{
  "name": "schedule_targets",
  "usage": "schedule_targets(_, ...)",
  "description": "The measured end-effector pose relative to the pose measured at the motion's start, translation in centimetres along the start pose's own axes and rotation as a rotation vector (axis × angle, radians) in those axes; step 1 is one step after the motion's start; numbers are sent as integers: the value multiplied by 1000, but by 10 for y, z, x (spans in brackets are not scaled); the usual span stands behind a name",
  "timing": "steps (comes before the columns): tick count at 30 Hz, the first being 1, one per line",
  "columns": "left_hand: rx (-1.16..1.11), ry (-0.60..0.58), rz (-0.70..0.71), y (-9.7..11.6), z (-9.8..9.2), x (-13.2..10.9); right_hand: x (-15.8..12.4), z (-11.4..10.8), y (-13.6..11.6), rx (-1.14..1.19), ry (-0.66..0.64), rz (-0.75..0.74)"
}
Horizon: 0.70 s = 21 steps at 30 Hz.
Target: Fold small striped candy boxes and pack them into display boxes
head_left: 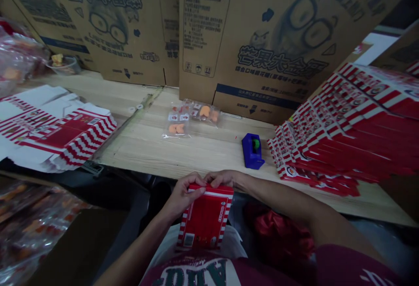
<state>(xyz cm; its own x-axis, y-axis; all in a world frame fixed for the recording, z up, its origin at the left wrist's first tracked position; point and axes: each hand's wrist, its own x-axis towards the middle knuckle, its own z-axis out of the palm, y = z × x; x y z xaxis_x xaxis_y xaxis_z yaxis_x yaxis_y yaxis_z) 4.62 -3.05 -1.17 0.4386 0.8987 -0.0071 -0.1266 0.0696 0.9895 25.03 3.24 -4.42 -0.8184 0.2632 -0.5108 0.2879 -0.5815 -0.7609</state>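
Close to my lap I hold a small red box with red-and-white striped edges (204,218). My left hand (183,192) grips its upper left corner, fingers curled over the top. At the box's top edge my right hand (222,178) presses down with its fingers closed on the flap. The box stands roughly upright, tilted slightly, just below the front edge of the wooden table (196,155).
A blue tape dispenser (252,150) and two clear packets of orange pieces (178,124) lie on the table. Flat red-striped cartons are stacked at right (343,129) and piled at left (62,133). Large printed cardboard boxes (262,37) wall the back. Bagged goods lie lower left (29,229).
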Motion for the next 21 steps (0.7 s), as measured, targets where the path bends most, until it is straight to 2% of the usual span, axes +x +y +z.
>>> schedule_targets(2,4,2,14,1,-2,-2,-2,2,-2,-7,10,-47)
schedule_targets(3,7,9,19,2,-2,-3,-5,4,-9,-96,-11,-58)
schedule_targets(6,2,68,-49,3,-1,-8,-28,20,-46,-617,12,-94)
schedule_targets(8,-64,73,-87,-1,-3,-9,-50,37,-67,-964,140,-136)
schedule_targets(11,-106,81,-17,-10,-20,7,-87,64,-78,-1200,390,-215)
schedule_targets(13,179,212,33,-14,-41,34,-112,76,-73,-1207,565,-267)
schedule_targets(15,699,354,77,-17,-67,71,-134,82,-64,-1145,758,-302)
schedule_targets(16,960,362,115,-18,-79,90,-143,85,-58,-1101,858,-316)
schedule_targets(18,1347,250,203,-24,-100,126,-159,93,-48,-1018,1063,-365)
schedule_targets(20,1507,105,256,-34,-112,157,-176,107,-41,-985,1257,-500)
schedule_targets(21,1515,105,245,-42,-115,171,-186,115,-39,-996,1355,-587)
